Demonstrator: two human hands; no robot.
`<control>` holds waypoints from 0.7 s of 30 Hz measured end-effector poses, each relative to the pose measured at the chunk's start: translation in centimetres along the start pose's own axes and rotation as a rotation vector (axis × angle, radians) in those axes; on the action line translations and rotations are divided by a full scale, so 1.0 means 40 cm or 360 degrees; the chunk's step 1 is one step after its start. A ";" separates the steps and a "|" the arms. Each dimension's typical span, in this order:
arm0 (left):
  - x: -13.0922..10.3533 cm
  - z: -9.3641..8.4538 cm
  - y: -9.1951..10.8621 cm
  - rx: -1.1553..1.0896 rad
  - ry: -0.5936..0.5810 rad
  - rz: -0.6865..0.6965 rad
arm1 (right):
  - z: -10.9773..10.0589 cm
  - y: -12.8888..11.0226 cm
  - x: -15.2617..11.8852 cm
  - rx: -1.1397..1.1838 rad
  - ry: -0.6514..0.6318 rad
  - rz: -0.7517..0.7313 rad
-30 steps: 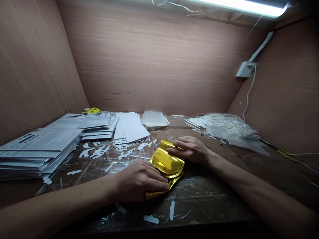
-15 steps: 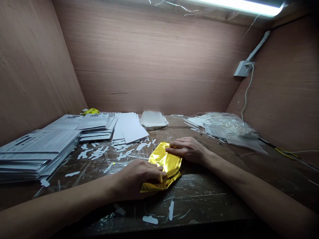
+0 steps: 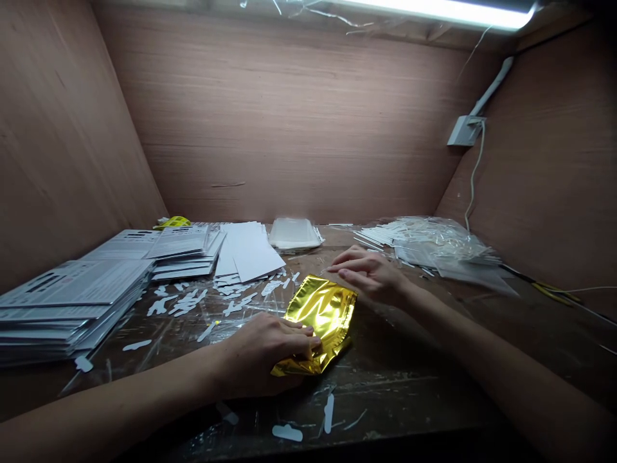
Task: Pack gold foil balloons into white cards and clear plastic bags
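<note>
A shiny gold foil packet (image 3: 325, 312) lies on the dark tabletop (image 3: 400, 386) in front of me. My left hand (image 3: 270, 347) is on its lower left part, the fingers resting over the foil; whether the thumb grips it from below is hidden. Just beyond the packet's upper right edge, my right hand (image 3: 371, 273) hovers with fingers apart and nothing in them.
Stacked printed cards (image 3: 72, 289) stand at the left, with white sheets (image 3: 250, 254) and a pale stack (image 3: 295, 233) farther back. White cutouts (image 3: 190, 301) lie scattered. Thin strips and clear plastic (image 3: 434, 244) lie back right, near cables (image 3: 549, 292).
My right hand has let go of the foil packet and moved up and right. The packet's folded lower right part now lies more open, while my left hand stays on it.
</note>
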State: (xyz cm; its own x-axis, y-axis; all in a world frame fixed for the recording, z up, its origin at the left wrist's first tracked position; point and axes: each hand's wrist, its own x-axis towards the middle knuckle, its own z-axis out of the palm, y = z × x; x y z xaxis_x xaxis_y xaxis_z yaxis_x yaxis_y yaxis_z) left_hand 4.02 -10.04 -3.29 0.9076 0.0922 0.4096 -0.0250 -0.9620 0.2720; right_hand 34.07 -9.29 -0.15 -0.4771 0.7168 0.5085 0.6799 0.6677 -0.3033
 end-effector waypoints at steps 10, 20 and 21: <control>0.025 -0.028 0.005 -0.0259 -0.0091 -0.0079 | 0.091 -0.027 0.011 -0.0197 -0.0553 0.0010; 0.170 -0.050 -0.122 -0.0568 -0.0440 -0.1297 | 0.080 -0.012 0.010 0.0162 -0.0475 0.0034; 0.184 -0.052 -0.125 -0.0453 -0.0476 -0.1283 | 0.080 -0.008 0.008 0.0195 -0.0455 0.0039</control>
State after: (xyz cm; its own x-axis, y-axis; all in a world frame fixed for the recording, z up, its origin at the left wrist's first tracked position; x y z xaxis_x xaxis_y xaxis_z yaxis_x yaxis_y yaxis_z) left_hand 9.96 -4.03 0.16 0.7646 0.6017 -0.2311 0.5990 -0.5309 0.5994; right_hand 31.91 -8.64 -2.48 -0.6105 0.7489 0.2580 0.6291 0.6563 -0.4166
